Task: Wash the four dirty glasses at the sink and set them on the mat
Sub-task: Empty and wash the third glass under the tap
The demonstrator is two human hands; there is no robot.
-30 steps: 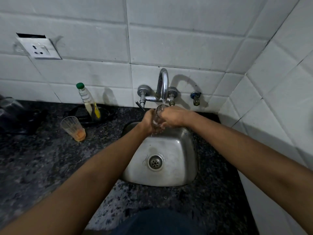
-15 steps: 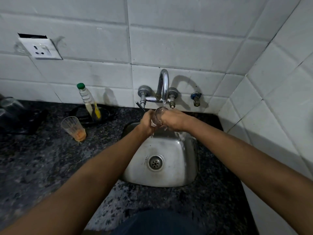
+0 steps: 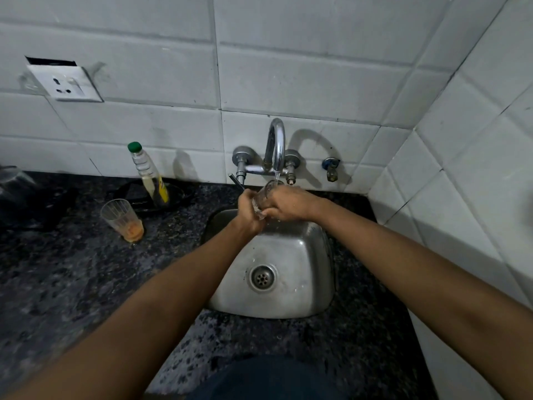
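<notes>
At frame centre we see the left hand (image 3: pixel 248 210) and right hand (image 3: pixel 288 204) gripping a wet glass (image 3: pixel 264 197) under the running tap (image 3: pixel 275 145); slick with water, it could slip and break in the sink (image 3: pixel 288 301).

Granite counter (image 3: pixel 66 284): dirty glass (image 3: pixel 122 220), bottle (image 3: pixel 148 172)

Glass (image 3: pixel 264 197) mostly hidden (by hands).
</notes>
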